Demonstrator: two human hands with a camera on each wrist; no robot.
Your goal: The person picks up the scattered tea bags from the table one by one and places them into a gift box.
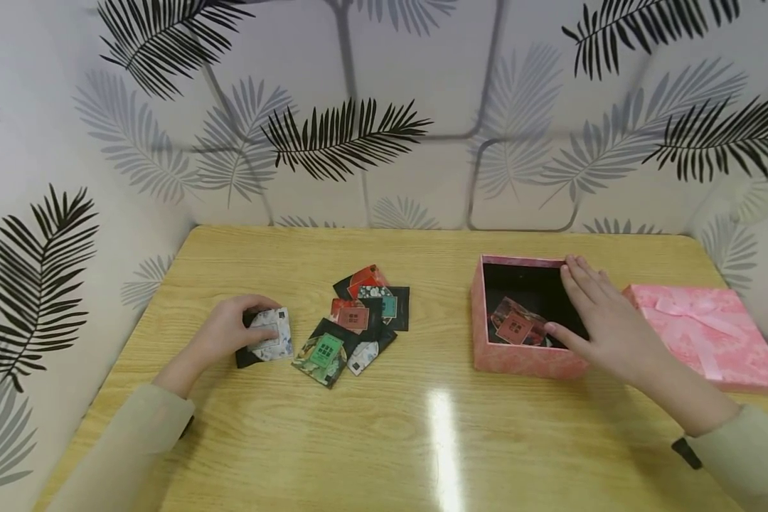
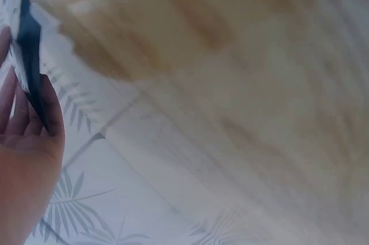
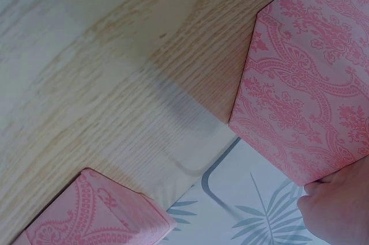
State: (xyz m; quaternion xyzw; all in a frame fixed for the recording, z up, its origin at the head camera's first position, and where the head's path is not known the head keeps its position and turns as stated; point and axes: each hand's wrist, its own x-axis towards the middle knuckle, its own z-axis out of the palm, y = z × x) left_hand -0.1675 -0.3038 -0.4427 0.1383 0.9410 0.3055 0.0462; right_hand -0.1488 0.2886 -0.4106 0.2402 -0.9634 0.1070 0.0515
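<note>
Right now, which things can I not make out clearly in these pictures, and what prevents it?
- Head: part of the pink box's inside, covered by the right hand.
- Head: fine print on the green-labelled packet, too small.
- Left wrist: the white packet in the left hand, cut off by the left edge; the table, blurred.
- Right wrist: the lid, cut off by the bottom edge.

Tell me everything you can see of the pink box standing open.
The box looks like card, pink outside with a scrolling, flowery print, dark inside. It stands upright and open on the table, its lid off and lying to its right. Reddish packets lie inside, toward the near wall. The right grip rests over its right-hand rim.
</note>
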